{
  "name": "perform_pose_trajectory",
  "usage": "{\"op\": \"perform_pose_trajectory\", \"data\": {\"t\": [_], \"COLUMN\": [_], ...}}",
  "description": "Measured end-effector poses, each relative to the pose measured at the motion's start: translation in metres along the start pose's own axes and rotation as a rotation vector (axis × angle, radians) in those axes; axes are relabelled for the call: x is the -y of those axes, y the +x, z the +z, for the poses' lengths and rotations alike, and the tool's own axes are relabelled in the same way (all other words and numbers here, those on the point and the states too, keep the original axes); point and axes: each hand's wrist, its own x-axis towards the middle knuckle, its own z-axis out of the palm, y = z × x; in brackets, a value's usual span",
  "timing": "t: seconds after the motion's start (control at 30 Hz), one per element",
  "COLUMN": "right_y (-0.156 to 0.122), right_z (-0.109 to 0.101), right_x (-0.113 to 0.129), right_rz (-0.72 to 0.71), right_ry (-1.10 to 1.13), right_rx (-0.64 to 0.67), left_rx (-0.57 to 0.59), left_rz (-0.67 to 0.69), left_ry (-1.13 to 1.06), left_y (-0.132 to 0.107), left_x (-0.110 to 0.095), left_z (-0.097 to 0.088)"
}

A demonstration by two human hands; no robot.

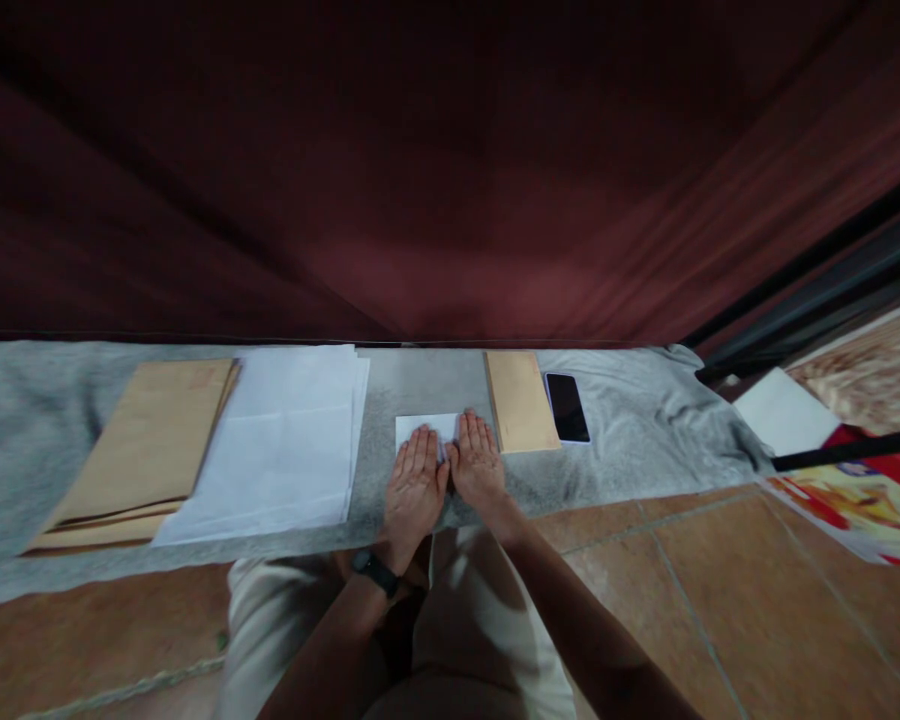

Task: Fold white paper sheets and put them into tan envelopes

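Note:
My left hand (415, 478) and my right hand (479, 458) lie flat side by side, fingers stretched out, pressing on a small folded white sheet of paper (412, 428) on a grey cloth (630, 440). Most of the sheet is hidden under my palms. A narrow brown envelope (520, 400) lies just right of my right hand. A stack of white paper (289, 440) lies to the left of my left hand, with a pile of brown envelopes (146, 450) beyond it.
A black phone (567, 406) rests beside the narrow envelope. A dark red curtain (420, 180) hangs behind the cloth. Brown floor tiles (720, 580) lie in front, and a white sheet (784, 410) with colourful printed paper (862, 500) at the right.

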Motion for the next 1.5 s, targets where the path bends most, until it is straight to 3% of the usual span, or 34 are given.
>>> {"op": "perform_pose_trajectory", "data": {"t": [0.27, 0.43, 0.7, 0.8, 0.97, 1.5], "right_y": [-0.004, -0.012, -0.043, -0.051, -0.056, -0.067], "right_z": [0.003, -0.005, -0.028, -0.027, -0.015, -0.024], "right_x": [0.000, -0.002, 0.009, 0.010, 0.008, -0.009], "right_rz": [0.012, 0.010, -0.337, -0.326, -0.319, -0.233], "right_ry": [0.029, 0.049, 0.148, 0.131, 0.092, 0.064], "right_rx": [-0.099, -0.074, 0.077, 0.083, 0.011, -0.020], "left_rx": [-0.036, -0.060, -0.036, -0.029, 0.057, 0.043], "left_rz": [-0.092, -0.122, -0.128, -0.096, 0.087, 0.044], "left_ry": [0.041, 0.020, -0.001, -0.030, -0.097, 0.021], "left_y": [-0.005, -0.006, -0.004, -0.004, -0.009, -0.029], "left_x": [0.016, 0.015, 0.016, 0.009, -0.006, 0.013], "left_z": [-0.006, -0.008, -0.009, -0.010, -0.009, -0.020]}}
